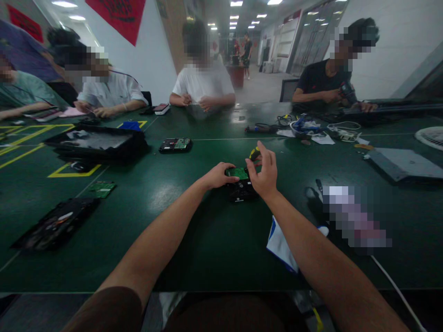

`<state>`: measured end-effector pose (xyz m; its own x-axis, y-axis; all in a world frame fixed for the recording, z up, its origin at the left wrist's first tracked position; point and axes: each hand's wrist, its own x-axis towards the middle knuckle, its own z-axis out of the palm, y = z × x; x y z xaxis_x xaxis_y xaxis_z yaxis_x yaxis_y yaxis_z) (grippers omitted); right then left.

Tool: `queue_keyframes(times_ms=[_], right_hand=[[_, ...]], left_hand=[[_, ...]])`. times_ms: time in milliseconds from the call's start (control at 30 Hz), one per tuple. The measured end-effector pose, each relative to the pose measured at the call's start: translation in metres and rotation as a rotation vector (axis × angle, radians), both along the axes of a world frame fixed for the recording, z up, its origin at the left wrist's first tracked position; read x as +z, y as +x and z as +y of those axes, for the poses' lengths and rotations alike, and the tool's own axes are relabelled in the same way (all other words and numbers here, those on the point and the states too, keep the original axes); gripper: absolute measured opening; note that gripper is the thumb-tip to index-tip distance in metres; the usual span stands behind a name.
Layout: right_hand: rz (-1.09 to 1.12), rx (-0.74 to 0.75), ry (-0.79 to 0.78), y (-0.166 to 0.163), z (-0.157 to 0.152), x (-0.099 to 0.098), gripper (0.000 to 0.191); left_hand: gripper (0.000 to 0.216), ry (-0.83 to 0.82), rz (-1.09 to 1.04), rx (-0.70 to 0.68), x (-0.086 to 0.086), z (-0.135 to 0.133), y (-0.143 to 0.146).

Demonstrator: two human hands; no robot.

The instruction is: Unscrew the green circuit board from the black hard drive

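Observation:
In front of me a black hard drive (pixel 242 191) lies on the green table, a green circuit board (pixel 238 173) at its far end. My left hand (pixel 220 175) grips the drive's left side, thumb along the board's near edge. A yellow-and-black screwdriver (pixel 255 153) is in my right hand (pixel 265 173), its handle tilted between thumb and fingers. The screwdriver's tip cannot be made out. My right fingers hover close to the board's right edge.
Another drive with a green board (pixel 175 145) lies ahead to the left, beyond it a black tray (pixel 97 140). At left are black parts (pixel 57 223) and a loose board (pixel 102 188). A white-and-blue cloth (pixel 282 244) lies under my right forearm. Several people sit opposite.

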<state>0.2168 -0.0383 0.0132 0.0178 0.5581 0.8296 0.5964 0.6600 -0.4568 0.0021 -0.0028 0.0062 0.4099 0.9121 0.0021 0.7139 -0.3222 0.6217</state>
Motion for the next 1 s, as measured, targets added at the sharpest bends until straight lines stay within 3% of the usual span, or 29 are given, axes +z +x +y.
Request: queue_keyframes(times_ms=[1000], right_hand=[[0.013,-0.020,0.045,-0.0008,0.0022,-0.0010,0.060]], left_hand=[[0.075,-0.027,-0.012,0.016,-0.0002,-0.0007,0.0011]])
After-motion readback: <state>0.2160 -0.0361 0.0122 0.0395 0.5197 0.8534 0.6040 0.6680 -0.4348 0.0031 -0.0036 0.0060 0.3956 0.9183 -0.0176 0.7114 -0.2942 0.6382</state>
